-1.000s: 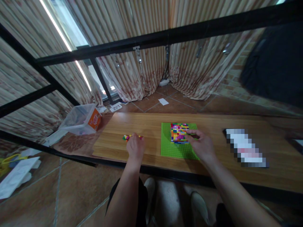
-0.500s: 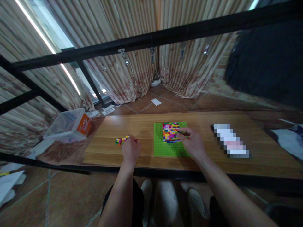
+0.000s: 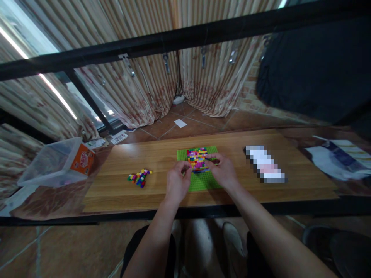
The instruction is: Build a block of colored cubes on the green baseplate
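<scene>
On a green studded baseplate point(image 3: 203, 184) stands a block of many-coloured toy bricks point(image 3: 197, 155). My left hand point(image 3: 178, 181) is at the block's left front corner, thumb and fingertips pinched together; whatever lies between them is too small to make out. My right hand point(image 3: 223, 170) reaches over the plate's right side, its thumb and forefinger closed at the block's right edge. I cannot tell whether it grips a brick or just steadies the block. A small pile of loose bricks point(image 3: 139, 177) lies to the left on the wooden table.
A phone with a blurred screen point(image 3: 265, 164) lies on the wooden table point(image 3: 116, 197) at the right. Beyond the left end, a clear plastic box point(image 3: 55, 164) with an orange label stands on the floor. A black metal bar point(image 3: 145, 44) crosses above the far side.
My left hand has gone from the loose bricks across to the left front of the brick block. My right hand stays at the block's right edge. The camera view has shifted rightward.
</scene>
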Demonstrator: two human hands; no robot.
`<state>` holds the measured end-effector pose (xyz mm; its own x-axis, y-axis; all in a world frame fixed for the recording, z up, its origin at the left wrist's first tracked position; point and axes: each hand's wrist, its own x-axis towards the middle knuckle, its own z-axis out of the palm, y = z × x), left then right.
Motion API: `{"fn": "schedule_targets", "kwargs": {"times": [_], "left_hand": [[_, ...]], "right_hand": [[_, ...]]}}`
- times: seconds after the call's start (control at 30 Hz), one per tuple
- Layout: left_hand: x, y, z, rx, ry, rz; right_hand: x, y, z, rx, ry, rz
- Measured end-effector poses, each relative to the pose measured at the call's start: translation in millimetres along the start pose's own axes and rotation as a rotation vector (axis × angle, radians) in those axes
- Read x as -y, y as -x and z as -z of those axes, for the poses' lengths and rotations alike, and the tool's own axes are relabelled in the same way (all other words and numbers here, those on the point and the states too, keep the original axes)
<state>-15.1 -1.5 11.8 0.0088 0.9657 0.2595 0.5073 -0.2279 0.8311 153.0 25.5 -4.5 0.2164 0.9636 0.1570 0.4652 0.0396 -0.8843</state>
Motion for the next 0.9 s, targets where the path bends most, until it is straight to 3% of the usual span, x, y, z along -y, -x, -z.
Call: {"fn": "schedule_targets", "kwargs": {"times": [0.33,0.9], "left_hand": [[4,-4,-14,-0.106,-0.165,-0.095],[-1,-5,-18,-0.124,-0.216,0.007]], "right_hand": [[-4,0,-2,-0.012,-0.003,0.038],[8,14,-19,-0.091,0.022,0.107]]}}
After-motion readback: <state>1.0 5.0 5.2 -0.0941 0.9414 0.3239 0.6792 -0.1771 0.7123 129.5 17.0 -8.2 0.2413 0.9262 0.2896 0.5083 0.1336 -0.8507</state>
